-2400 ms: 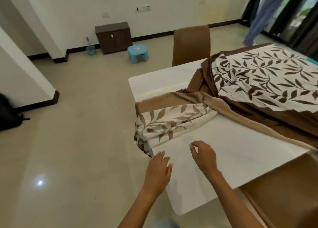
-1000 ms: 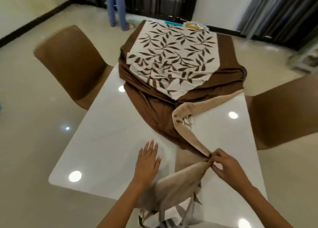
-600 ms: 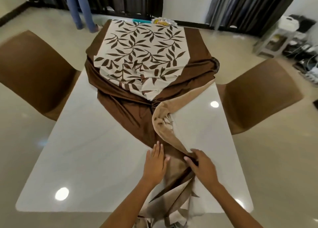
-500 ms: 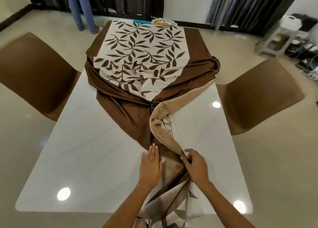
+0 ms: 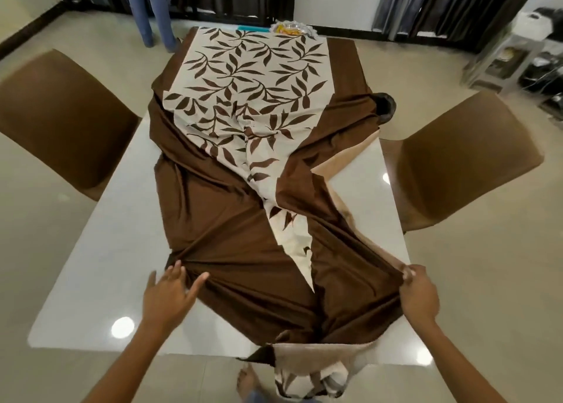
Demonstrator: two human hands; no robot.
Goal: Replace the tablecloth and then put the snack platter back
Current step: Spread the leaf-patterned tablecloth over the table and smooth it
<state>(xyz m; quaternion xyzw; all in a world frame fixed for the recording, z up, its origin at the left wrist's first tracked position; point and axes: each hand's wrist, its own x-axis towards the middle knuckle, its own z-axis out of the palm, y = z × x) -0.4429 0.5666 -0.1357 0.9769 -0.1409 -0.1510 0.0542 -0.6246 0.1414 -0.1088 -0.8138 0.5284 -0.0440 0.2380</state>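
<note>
1. My right hand [image 5: 419, 293] is pinched on the right edge of the tablecloth [image 5: 243, 220] near the table's near-right corner. My left hand [image 5: 169, 293] has its fingers spread and straight, fingertips touching the cloth's left fold, gripping nothing.

2. The tablecloth lies bunched down the middle of the white table [image 5: 91, 281]. It is spread flat at the far end and twisted toward me, with a tail hanging over the near edge. Bare tabletop shows on both sides.

3. Risk, as I judge it: pulling right with only one hand anchored could drag the whole cloth sideways, because the glossy top gives little hold. The hanging tail may also slide more fabric off the near edge.

4. The snack platter [image 5: 292, 28] sits at the far edge on the cloth. A hard tug toward me could shift it.

5. The cloth's long axis runs near to far, along the table's length, with the leaf panel centred on that line.
</note>
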